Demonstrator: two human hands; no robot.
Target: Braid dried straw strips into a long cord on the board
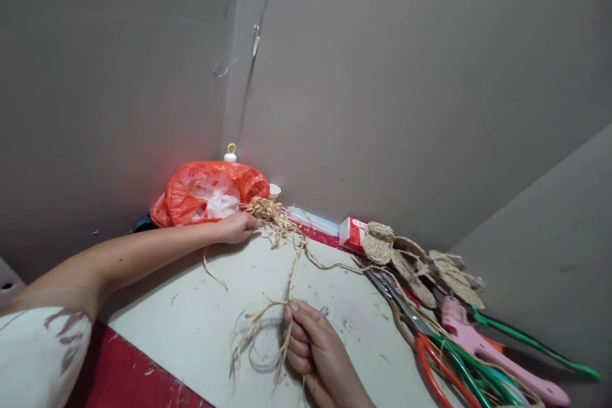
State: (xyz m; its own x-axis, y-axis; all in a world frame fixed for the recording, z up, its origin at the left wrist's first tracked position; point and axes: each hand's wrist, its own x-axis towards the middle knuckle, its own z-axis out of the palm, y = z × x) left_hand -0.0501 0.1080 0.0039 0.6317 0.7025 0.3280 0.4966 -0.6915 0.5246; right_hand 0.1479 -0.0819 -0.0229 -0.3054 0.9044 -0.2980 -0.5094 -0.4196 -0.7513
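My left hand (238, 228) reaches far forward and closes on a tangle of pale straw fibre (268, 211) beside an orange plastic bag (205, 193). A braided straw cord (295, 266) runs from that tangle down to my right hand (310, 347), which pinches the cord's near end with its fingers curled. Loose straw strands (251, 335) fan out below and to the left of my right hand.
A white worktable (201, 325) is boxed in by grey cardboard walls (406, 95). At the right lie scissors (406, 309), woven straw discs (415, 261), a pink tool (482, 347) and green and orange cords (459, 370). A small red box (352, 234), a paper cup (274, 191) and a white bottle top (230, 155) stand at the back.
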